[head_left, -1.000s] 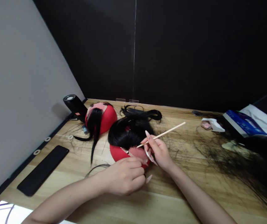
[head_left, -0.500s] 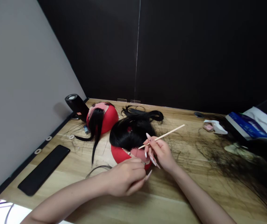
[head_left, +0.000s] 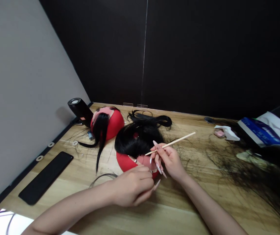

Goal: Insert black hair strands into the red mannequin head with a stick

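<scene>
My right hand (head_left: 170,161) pinches a thin wooden-handled ventilating needle (head_left: 179,140) like a pen. Its working end points down-left to the pink mesh (head_left: 143,160) on a red wig block (head_left: 125,160); a hook there is too small to make out. Long black hair (head_left: 140,138) covers the back of this block and trails away from me. My left hand (head_left: 133,186) is closed at the block's near side, knuckles up, fingertips mostly hidden. A thin lock of dark hair (head_left: 103,176) runs out from behind it to the left.
A second red block (head_left: 115,125) with black hair stands behind left, beside a black cylindrical speaker (head_left: 79,109). On the left lies a black phone (head_left: 46,178). Loose hair (head_left: 238,173), crumpled tissue (head_left: 229,133) and a blue-white packet (head_left: 262,130) are at the right.
The needle's handle has shifted very slightly to the right, and the lower fingers of my right hand have moved a little. My left hand stays almost where it was.
</scene>
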`<state>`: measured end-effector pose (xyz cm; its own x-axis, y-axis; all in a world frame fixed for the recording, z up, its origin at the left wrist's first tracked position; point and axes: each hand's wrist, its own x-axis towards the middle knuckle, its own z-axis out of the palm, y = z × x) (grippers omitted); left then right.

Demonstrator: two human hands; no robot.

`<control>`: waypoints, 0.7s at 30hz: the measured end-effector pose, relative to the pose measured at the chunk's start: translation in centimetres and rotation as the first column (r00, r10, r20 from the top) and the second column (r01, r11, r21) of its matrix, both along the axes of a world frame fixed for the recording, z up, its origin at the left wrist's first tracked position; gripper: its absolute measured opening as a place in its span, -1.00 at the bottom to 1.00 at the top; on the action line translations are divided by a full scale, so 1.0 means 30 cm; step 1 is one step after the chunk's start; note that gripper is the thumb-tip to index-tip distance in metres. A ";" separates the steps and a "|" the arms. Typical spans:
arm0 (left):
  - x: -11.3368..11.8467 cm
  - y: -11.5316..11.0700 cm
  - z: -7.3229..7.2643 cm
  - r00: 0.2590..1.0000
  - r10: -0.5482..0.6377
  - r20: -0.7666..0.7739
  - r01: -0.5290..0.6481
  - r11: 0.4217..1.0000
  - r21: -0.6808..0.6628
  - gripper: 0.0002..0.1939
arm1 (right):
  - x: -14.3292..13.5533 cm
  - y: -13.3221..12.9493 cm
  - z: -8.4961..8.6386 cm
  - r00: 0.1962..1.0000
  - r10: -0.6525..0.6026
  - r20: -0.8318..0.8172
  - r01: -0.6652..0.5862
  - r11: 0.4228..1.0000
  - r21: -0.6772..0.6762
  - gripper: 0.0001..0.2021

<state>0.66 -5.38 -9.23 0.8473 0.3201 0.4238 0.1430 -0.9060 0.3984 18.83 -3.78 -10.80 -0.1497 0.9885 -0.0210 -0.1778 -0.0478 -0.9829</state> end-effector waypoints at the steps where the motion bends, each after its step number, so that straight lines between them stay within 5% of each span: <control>1: 0.000 0.000 -0.002 1.000 -0.002 0.002 0.002 1.000 0.005 -0.72 | -0.001 -0.001 0.000 1.000 -0.004 -0.004 0.004 1.000 0.000 -0.50; 14: 0.001 0.001 -0.022 1.000 -0.022 0.014 0.020 0.993 0.113 -0.75 | -0.010 0.000 0.013 0.998 -0.029 -0.057 0.026 0.999 -0.043 -0.49; 21: 0.005 0.005 -0.008 0.997 -0.035 0.072 0.024 0.989 0.143 -0.76 | -0.038 -0.028 -0.014 0.985 -0.153 -0.076 0.155 0.988 0.020 -0.52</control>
